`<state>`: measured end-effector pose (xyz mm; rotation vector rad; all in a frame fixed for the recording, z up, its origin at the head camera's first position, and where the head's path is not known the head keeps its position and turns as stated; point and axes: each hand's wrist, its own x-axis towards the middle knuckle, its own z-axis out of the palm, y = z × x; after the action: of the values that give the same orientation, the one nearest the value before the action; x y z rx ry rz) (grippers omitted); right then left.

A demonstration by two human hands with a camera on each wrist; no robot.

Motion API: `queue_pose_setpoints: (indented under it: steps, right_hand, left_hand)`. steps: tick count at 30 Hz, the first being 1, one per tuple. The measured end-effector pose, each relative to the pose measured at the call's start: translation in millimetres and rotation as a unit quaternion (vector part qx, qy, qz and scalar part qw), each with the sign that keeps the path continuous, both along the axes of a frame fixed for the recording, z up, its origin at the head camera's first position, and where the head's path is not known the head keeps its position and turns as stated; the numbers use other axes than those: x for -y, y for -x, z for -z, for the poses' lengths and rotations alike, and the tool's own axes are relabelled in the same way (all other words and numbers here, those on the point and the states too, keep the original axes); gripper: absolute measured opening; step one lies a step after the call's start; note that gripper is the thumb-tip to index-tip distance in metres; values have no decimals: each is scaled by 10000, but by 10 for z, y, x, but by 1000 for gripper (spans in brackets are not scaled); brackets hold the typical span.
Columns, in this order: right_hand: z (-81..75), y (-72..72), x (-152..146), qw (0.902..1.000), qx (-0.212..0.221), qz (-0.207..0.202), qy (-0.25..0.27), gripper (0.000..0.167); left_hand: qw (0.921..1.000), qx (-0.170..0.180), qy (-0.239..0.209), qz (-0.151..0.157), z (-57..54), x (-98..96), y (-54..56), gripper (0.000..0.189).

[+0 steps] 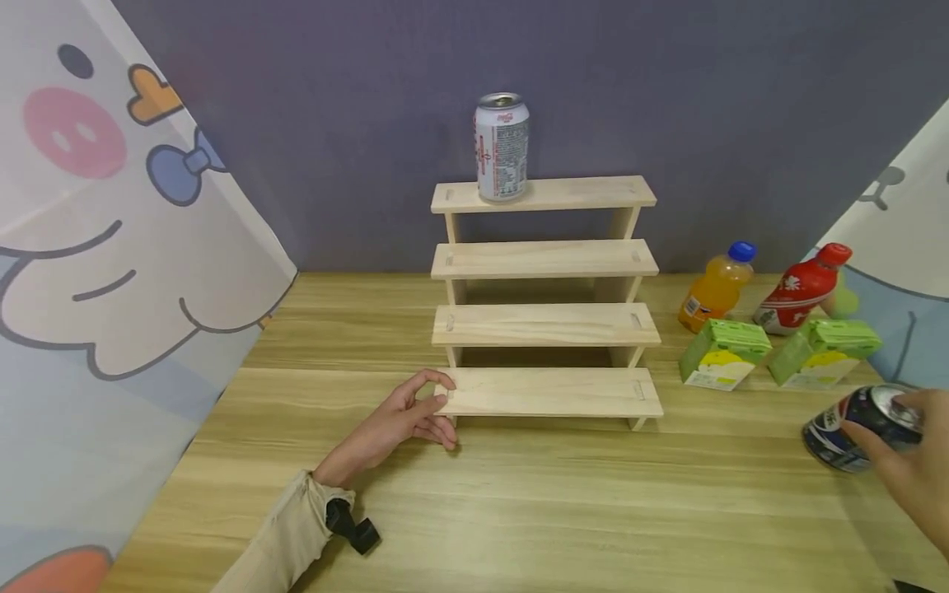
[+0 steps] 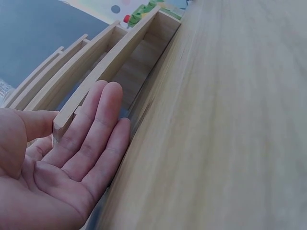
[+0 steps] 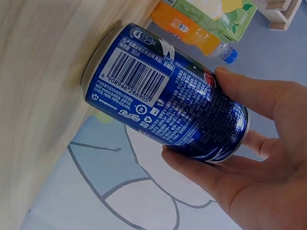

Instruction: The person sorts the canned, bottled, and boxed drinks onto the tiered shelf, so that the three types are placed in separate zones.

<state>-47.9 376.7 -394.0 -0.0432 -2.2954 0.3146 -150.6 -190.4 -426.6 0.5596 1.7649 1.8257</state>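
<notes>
A blue Pepsi can (image 3: 148, 96) is at the right side of the table, its base at or close to the wood; I cannot tell if it touches. My right hand (image 1: 915, 469) grips its upper part, thumb on one side and fingers on the other. At the left end of the lowest step of a four-tier wooden display stand (image 1: 549, 391), my left hand (image 1: 408, 416) holds the board's corner. The left wrist view has the thumb against the board (image 2: 64, 117) and several fingers reaching below it. On the top step stands a white Coca-Cola can (image 1: 502, 152).
Right of the stand are an orange drink bottle (image 1: 715, 288) with a blue cap, a red bottle (image 1: 804, 288), and two green juice cartons (image 1: 725, 354). A dark grey panel (image 1: 356, 148) rises behind, with cartoon-printed sheets (image 1: 148, 272) at both sides.
</notes>
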Motion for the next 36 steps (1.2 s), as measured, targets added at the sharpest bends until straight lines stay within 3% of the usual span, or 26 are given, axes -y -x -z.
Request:
queue_pose_setpoints:
  steps: [5,12,24,36]
  right_hand:
    - [-44,12,-7,9999,108,22,69,117]
    - [-113,19,42,10000,-63,-39,-1,118]
    - [-262,-61,177,9994,140,-40,328,122]
    - [-559,-4,373,9996,84,-276,82,115]
  left_hand:
    - [10000,-6,-49,9,24,3,4,30]
    - [10000,20,34,-15,9,26,4,31]
    - [10000,-4,32,-3,17,14,4,31]
    - [10000,-55,-42,34,11,8,8,28]
